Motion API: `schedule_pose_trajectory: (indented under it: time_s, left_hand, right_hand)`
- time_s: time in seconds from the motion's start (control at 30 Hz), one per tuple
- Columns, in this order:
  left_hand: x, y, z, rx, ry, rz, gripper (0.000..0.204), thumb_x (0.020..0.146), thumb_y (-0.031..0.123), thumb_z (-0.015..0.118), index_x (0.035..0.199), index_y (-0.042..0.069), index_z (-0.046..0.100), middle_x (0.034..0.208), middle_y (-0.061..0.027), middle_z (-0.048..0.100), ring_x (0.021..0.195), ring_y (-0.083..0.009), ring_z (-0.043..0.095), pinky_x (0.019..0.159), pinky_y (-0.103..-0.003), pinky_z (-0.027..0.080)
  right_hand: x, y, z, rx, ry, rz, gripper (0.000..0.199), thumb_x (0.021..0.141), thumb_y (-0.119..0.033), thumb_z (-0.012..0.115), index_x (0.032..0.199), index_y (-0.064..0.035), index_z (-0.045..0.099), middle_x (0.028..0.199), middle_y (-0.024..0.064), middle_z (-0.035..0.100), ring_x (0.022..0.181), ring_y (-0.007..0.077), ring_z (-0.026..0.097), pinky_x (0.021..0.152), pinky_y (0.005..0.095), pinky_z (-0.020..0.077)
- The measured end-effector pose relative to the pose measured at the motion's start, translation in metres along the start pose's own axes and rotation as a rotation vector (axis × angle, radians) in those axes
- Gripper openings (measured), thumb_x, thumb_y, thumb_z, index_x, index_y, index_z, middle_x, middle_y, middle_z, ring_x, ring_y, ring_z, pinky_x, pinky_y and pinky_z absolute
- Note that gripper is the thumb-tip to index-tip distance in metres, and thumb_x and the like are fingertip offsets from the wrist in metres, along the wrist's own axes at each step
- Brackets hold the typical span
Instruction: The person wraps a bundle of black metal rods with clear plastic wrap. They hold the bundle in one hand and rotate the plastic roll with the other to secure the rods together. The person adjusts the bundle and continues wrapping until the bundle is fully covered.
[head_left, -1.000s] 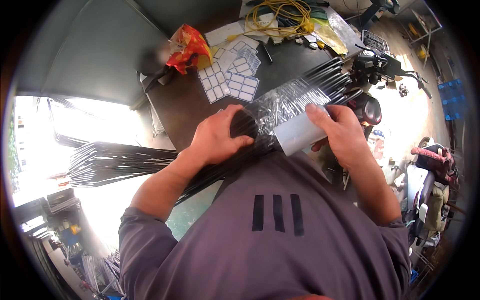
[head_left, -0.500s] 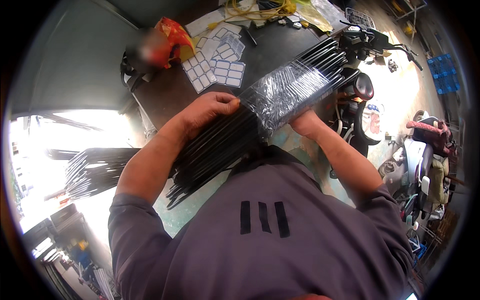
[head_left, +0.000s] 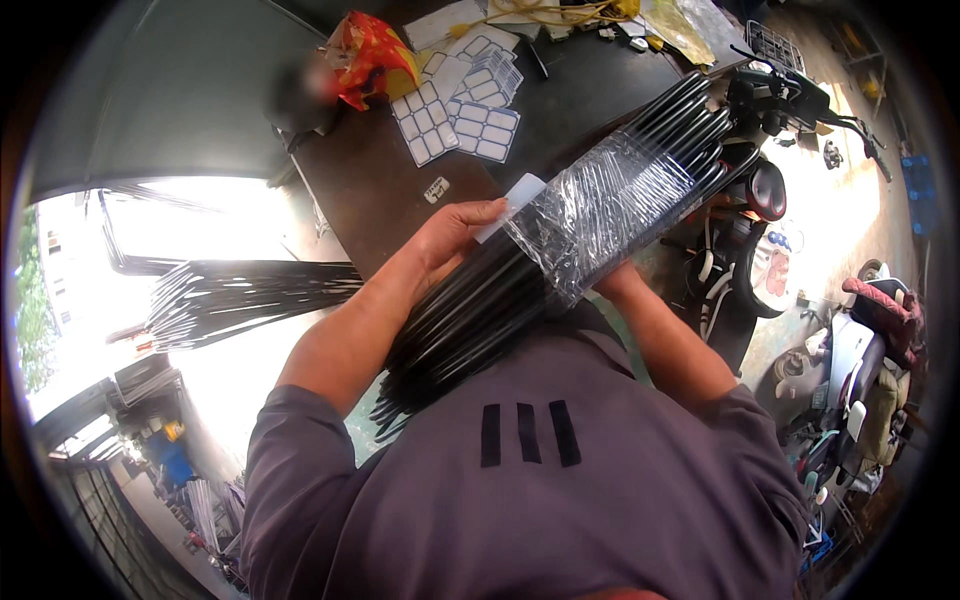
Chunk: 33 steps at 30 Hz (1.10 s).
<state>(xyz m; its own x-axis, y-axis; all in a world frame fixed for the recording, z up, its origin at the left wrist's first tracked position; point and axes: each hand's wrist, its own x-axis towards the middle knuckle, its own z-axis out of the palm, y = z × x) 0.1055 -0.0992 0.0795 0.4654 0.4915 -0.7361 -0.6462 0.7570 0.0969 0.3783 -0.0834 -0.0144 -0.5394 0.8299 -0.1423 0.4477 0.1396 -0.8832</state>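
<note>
A thick bundle of long black rods lies slantwise across my front, running from lower left to upper right. Clear plastic film wraps its middle part. My left hand is closed at the film's lower-left edge, its thumb pressing a pale white slip there; its other fingers are partly hidden. From the near side my right hand reaches beneath the wrapped part and holds the bundle, its fingers hidden under it.
On the dark table are sheets of blue-framed labels, a small written tag, a red-yellow bag and a yellow cable. More black rods extend at the left. A scooter stands close on the right.
The white slip now shows under my left thumb. The bundle has shifted right in view, with its lower end closer to me. The small tag on the table has come into sight.
</note>
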Motion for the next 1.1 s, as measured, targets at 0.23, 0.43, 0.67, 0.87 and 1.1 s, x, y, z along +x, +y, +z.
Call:
schedule_pose_trajectory:
  time_s: [0.23,0.43,0.67,0.87,1.1]
  left_hand:
    - [0.002,-0.002,-0.012,0.127,-0.026,0.181,0.043,0.107,0.023,0.065,0.142,-0.001,0.061,0.134,-0.0221,0.070,0.124,-0.0369,0.069,0.113,-0.053,0.054]
    - [0.016,-0.001,0.000,0.211,-0.120,0.207,0.041,0.110,0.030,0.062,0.137,-0.001,0.063,0.135,-0.0201,0.069,0.124,-0.0346,0.067,0.114,-0.052,0.049]
    - [0.004,-0.007,-0.006,0.160,-0.103,0.180,0.050,0.113,0.039,0.057,0.144,-0.001,0.058,0.139,-0.0207,0.067,0.130,-0.0361,0.063,0.116,-0.051,0.047]
    - [0.012,-0.002,-0.013,0.157,-0.156,0.150,0.057,0.116,0.045,0.048,0.147,-0.002,0.055,0.143,-0.0220,0.065,0.131,-0.0362,0.063,0.119,-0.051,0.044]
    - [0.004,-0.003,0.009,0.104,-0.257,0.267,0.064,0.114,0.051,0.049,0.151,0.000,0.050,0.147,-0.0235,0.060,0.135,-0.0391,0.059,0.120,-0.054,0.042]
  right_hand:
    - [-0.078,-0.148,-0.112,0.249,-0.037,0.280,0.009,0.093,-0.004,0.077,0.098,0.0036,0.075,0.082,0.0087,0.076,0.075,0.0157,0.073,0.074,0.0293,0.0566]
    - [0.070,-0.181,-0.080,-0.805,-0.175,0.050,0.059,0.091,-0.055,0.078,0.102,0.0027,0.081,0.106,0.0224,0.079,0.107,0.0418,0.073,0.096,0.0467,0.0555]
    - [0.091,-0.183,-0.058,-0.623,-0.218,0.254,0.064,0.091,-0.055,0.077,0.102,0.0083,0.079,0.105,0.0297,0.078,0.100,0.0463,0.075,0.085,0.0517,0.0594]
    - [0.104,-0.193,-0.056,-0.519,-0.230,0.327,0.071,0.091,-0.050,0.082,0.101,0.0194,0.071,0.093,0.0299,0.072,0.082,0.0343,0.071,0.070,0.0483,0.0540]
    - [0.121,-0.195,-0.050,-0.252,-0.089,0.503,0.062,0.097,-0.042,0.079,0.121,0.0144,0.067,0.107,0.0241,0.073,0.077,0.0313,0.070,0.059,0.0489,0.0524]
